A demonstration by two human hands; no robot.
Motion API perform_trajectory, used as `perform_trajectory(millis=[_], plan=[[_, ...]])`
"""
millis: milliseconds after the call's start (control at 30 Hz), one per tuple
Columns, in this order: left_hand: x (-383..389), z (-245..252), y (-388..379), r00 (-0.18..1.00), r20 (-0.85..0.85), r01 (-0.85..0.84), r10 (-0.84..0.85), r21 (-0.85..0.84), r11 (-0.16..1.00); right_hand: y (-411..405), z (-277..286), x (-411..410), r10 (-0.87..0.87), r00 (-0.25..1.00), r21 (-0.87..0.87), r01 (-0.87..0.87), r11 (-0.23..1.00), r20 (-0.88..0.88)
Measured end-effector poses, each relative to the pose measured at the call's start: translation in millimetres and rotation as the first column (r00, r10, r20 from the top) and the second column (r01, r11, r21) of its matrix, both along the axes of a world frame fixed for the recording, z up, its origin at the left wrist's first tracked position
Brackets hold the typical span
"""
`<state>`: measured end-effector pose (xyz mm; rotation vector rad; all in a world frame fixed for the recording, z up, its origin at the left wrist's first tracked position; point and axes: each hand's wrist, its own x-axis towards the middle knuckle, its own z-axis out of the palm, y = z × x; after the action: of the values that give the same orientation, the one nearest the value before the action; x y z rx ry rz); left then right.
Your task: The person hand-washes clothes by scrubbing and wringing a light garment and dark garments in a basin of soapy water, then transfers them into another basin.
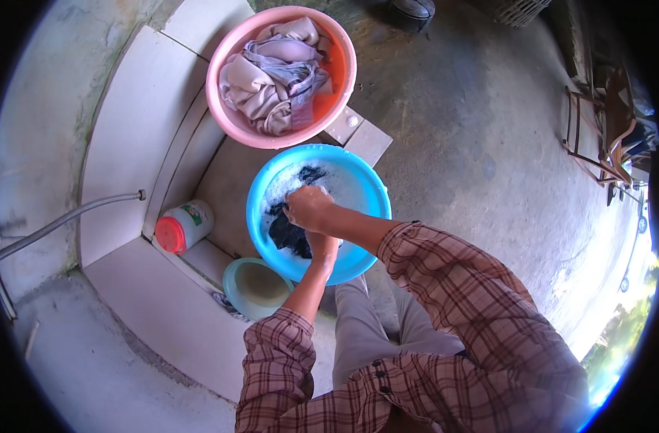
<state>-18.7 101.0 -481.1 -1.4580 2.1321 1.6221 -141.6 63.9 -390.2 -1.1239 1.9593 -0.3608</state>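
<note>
A blue plastic basin (pixel 381 201) in front of me holds soapy water with white suds (pixel 346 178). Dark wet cloth (pixel 290 234) lies bunched in it, and a second dark patch of cloth (pixel 311 174) breaks the suds farther back. My right hand (pixel 309 207) is closed in a fist on the dark cloth, with foam on its knuckles. Just below and against it is my left hand (pixel 323 246), beside the cloth; its fingers are hidden under the right hand.
Behind stands a pink basin (pixel 214 103) of light wet clothes (pixel 278 76). A white plastic jar with a red lid (pixel 171 236) lies on its side at left, near a pale green bowl (pixel 232 281). A metal hose (pixel 69 214) juts from the wall. A brown-framed chair (pixel 597 135) stands far right.
</note>
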Motion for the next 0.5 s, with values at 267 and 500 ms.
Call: perform_trajectory(millis=[267, 500], plan=[[5, -17, 7, 0.979, 0.077, 0.205, -0.190, -0.357, 0.911, 0, -15, 5, 0.017, 1.000, 0.029, -0.016, 0.999, -0.025], [-3, -6, 8, 0.993, 0.021, 0.118, -0.117, -0.281, 0.952, 1, -23, 7, -0.049, 0.998, 0.041, 0.052, 0.998, -0.050]])
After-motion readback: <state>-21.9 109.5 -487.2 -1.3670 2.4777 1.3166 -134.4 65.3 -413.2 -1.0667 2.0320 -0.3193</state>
